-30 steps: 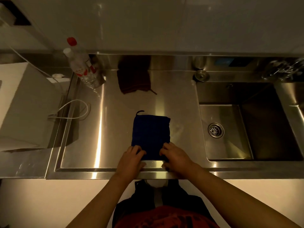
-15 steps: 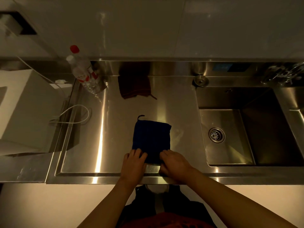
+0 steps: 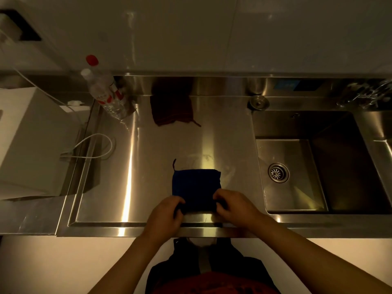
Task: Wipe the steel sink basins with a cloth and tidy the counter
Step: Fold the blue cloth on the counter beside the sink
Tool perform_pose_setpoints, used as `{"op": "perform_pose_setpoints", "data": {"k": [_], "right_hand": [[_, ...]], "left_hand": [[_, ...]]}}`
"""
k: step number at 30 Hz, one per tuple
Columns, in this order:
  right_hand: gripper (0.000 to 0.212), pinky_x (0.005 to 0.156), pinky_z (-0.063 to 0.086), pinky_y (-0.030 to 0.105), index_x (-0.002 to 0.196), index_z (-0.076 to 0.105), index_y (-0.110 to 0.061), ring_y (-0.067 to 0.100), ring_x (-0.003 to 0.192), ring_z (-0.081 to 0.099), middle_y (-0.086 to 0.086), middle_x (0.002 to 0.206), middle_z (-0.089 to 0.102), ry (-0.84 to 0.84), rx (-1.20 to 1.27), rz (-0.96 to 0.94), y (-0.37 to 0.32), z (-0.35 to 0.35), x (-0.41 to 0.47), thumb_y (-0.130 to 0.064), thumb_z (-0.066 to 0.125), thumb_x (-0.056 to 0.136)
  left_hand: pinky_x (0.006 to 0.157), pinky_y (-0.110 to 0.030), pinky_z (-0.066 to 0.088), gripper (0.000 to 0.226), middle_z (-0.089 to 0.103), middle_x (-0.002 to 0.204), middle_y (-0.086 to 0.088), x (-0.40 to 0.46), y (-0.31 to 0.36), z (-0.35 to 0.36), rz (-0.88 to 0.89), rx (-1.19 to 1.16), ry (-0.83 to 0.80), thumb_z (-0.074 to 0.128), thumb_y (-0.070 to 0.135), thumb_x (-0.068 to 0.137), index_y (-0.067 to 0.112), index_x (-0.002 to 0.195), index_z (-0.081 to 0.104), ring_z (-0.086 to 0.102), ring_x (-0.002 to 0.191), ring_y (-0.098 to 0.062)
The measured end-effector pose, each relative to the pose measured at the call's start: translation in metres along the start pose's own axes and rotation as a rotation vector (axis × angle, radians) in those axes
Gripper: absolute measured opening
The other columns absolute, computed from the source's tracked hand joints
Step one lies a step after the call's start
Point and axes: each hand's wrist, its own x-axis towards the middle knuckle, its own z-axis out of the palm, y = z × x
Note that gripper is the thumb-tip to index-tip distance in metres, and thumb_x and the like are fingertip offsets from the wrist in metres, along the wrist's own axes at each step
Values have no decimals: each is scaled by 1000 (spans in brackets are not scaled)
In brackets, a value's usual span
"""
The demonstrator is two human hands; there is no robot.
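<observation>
Both hands gripped the near edge of the blue cloth [image 3: 196,187], which lay folded flat on the steel table [image 3: 161,149]. The left hand [image 3: 164,215] had its fingers curled over the cloth's near-left corner, pinching it. The right hand [image 3: 232,205] pinched the near-right corner in the same way. A short loop stuck out from the cloth's far-left corner. To the right of the hands lay the sink [image 3: 297,175], with its drain [image 3: 278,172] in the shallower left part. Beyond the hands, against the back wall, lay a dark red cloth [image 3: 171,110]. Far left of it stood two bottles [image 3: 104,92], one red-capped. A strainer plug [image 3: 259,101] sat far right of the hands, behind the sink. A white cable [image 3: 95,147] looped to the left of the hands, beside a white box [image 3: 27,141].
</observation>
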Motion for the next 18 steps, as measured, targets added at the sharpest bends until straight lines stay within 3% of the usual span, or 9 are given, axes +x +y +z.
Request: {"op": "perform_pose_setpoints", "data": {"k": [5,9,12,18], "right_hand": [[19,74,56,28,116,62,-31,8,84,67,-8,98,70,151,144,103,-4,-28,51,-28,60,97],[16,85,57,34,112,67,-18,16,94,69,-2,102,72,208,197,175,0,-38,85,-23,61,98],[26,94,55,39,117,66,-12,20,100,65,4,112,67,195,162,236,6,-35,91,-27,66,96],[55,98,49,29,136,57,-14,20,115,59,3,130,57,81,143,281,11,-23,84,-29,77,86]], "left_hand": [[87,-9,41,31,59,118,16,57,4,-23,6,-8,102,61,15,99,27,128,64,57,103,-1],[93,-30,52,26,68,123,2,100,2,-28,-103,-57,198,57,13,101,19,125,67,64,106,-15],[94,-39,55,24,67,122,-5,113,-5,-28,-180,-72,267,57,12,101,13,123,68,66,107,-24],[107,-33,42,53,52,143,-5,95,-16,-5,-161,57,22,70,21,95,17,145,53,49,128,-26]]}}
